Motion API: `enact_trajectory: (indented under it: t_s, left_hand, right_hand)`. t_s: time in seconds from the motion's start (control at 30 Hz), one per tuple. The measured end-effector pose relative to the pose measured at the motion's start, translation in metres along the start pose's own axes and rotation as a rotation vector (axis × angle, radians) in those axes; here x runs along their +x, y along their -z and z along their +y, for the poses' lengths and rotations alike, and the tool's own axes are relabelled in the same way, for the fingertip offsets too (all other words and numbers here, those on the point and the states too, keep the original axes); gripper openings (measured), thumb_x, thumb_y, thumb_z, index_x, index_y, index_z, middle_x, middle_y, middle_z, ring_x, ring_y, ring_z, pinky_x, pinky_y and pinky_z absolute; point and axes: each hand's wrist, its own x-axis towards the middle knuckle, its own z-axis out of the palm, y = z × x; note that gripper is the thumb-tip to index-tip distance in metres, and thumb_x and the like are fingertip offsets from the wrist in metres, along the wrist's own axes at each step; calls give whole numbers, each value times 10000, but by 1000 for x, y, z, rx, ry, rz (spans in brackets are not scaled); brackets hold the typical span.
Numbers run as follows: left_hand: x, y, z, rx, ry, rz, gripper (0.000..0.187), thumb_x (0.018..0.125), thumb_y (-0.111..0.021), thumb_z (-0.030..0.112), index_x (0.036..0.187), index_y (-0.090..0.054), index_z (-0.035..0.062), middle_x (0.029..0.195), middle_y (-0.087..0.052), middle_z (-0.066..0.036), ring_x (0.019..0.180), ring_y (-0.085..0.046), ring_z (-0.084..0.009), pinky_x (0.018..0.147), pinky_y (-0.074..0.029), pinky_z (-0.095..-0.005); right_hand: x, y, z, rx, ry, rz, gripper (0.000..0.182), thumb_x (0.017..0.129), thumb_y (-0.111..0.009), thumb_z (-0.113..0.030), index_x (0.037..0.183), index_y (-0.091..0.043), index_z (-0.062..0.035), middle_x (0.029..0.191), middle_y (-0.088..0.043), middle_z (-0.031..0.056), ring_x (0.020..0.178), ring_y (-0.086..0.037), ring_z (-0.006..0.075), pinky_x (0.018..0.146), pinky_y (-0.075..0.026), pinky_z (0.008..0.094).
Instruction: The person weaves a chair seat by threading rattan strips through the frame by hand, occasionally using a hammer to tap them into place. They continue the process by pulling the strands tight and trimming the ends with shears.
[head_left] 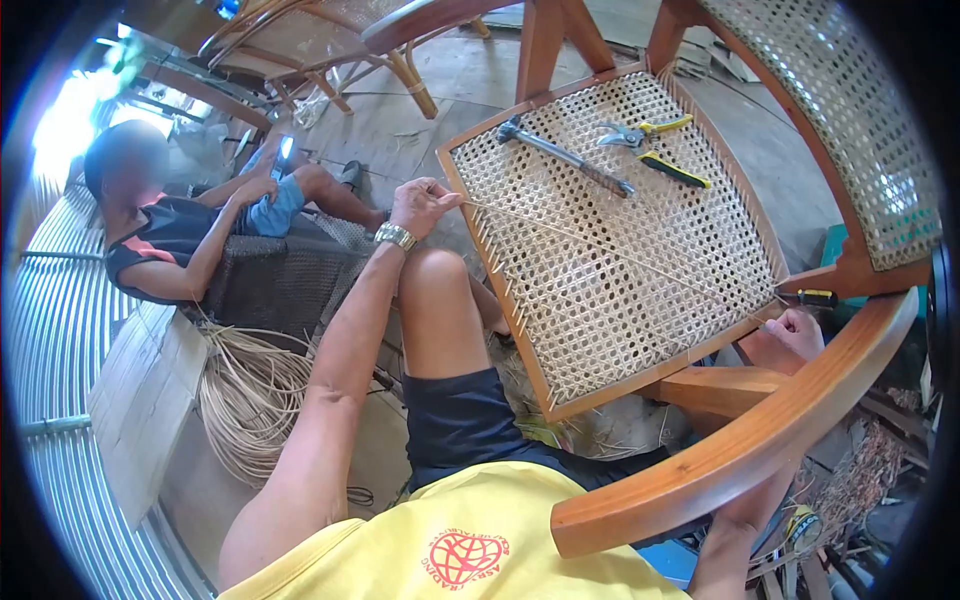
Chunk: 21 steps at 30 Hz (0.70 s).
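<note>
A wooden chair with a woven cane seat (600, 290) stands tilted in front of me. My left hand (424, 207) is closed at the seat frame's left edge, pinching the end of a thin cane strand (590, 245) that runs across the weave toward the right. My right hand (785, 340) is curled just outside the frame's near right corner, beneath the chair's armrest (740, 430); what its fingers hold is hidden. Close above it, a tool with a black and yellow handle (817, 298) sticks out at the corner. A hammer (565, 155) and yellow-handled pruning shears (660, 150) lie on the seat.
A seated person (165, 235) is at the left with a phone (287, 147). A coil of cane strands (250, 400) hangs beside a pale board (148, 410). Rattan furniture (330, 50) stands at the back. Cane scraps (850, 490) lie at the lower right.
</note>
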Motion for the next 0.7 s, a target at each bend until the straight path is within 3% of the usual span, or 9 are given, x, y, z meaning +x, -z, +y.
enact_trajectory:
  t_s: [0.07, 0.1, 0.13, 0.2, 0.33, 0.43, 0.5, 0.6, 0.7]
  left_hand:
    - [2, 3, 1, 74, -8, 31, 355, 775, -858, 377, 785, -728, 47, 706, -681, -105, 624, -604, -194, 613, -497, -342]
    - [2, 2, 0, 99, -15, 27, 370, 773, -858, 389, 777, -724, 44, 706, -684, -107, 617, -604, -200, 608, -495, -350]
    - [1, 4, 2, 38, 115, -50, 381, 818, -822, 408, 807, -712, 44, 681, -673, -52, 631, -589, -130, 592, -478, -314]
    - [6, -4, -15, 120, -64, 62, 396, 782, -846, 413, 741, -688, 52, 680, -667, -105, 606, -570, -168, 584, -476, -349]
    - [-4, 6, 8, 62, 43, 11, 337, 832, -811, 339, 777, -660, 43, 655, -651, -101, 610, -635, -203, 589, -497, -380]
    - [3, -4, -19, 273, -140, 113, 333, 852, -798, 323, 790, -634, 40, 664, -649, -106, 629, -646, -226, 613, -509, -389]
    - [2, -2, -3, 263, -78, 79, 325, 855, -795, 314, 792, -629, 41, 680, -651, -114, 651, -652, -237, 631, -512, -391]
    - [6, -8, -6, 276, -17, 83, 319, 858, -795, 306, 796, -625, 43, 709, -657, -120, 682, -653, -239, 657, -513, -386]
    - [4, -4, -5, 246, 23, 76, 331, 854, -802, 313, 797, -627, 38, 729, -666, -112, 689, -639, -221, 669, -509, -376]
  right_hand:
    - [-11, 3, 36, -95, -28, -23, 307, 885, -749, -246, 713, -626, -25, 649, -606, 60, 606, -538, 139, 578, -441, 342]
    - [-32, -3, 26, -305, 163, 261, 290, 861, -754, -303, 818, -686, -25, 835, -715, 127, 775, -670, 254, 694, -517, 417]
    - [-37, -5, 23, -328, 98, 278, 290, 861, -754, -303, 818, -686, -25, 835, -715, 127, 775, -670, 254, 694, -517, 417]
    - [-44, -9, 18, -290, -25, 320, 288, 852, -758, -310, 845, -696, -28, 876, -719, 136, 823, -672, 271, 723, -519, 421]
    - [-51, -13, 15, -193, -184, 414, 299, 834, -765, -324, 898, -715, -36, 959, -725, 154, 921, -676, 304, 783, -524, 429]
    - [-55, -13, 9, -85, -199, 469, 318, 820, -770, -335, 937, -730, -42, 1021, -731, 167, 993, -679, 329, 827, -528, 435]
    - [-55, -5, -13, -129, -223, 436, 395, 786, -785, -343, 1054, -740, -56, 1072, -730, 201, 1058, -680, 364, 870, -539, 415]
    - [-48, -18, 37, -123, -372, 410, 353, 798, -774, -325, 1022, -748, -54, 1008, -737, 206, 979, -695, 387, 821, -546, 424]
    - [-74, -4, 58, 162, -225, 609, 304, 810, -770, -319, 949, -756, -49, 866, -736, 173, 810, -712, 325, 735, -545, 403]
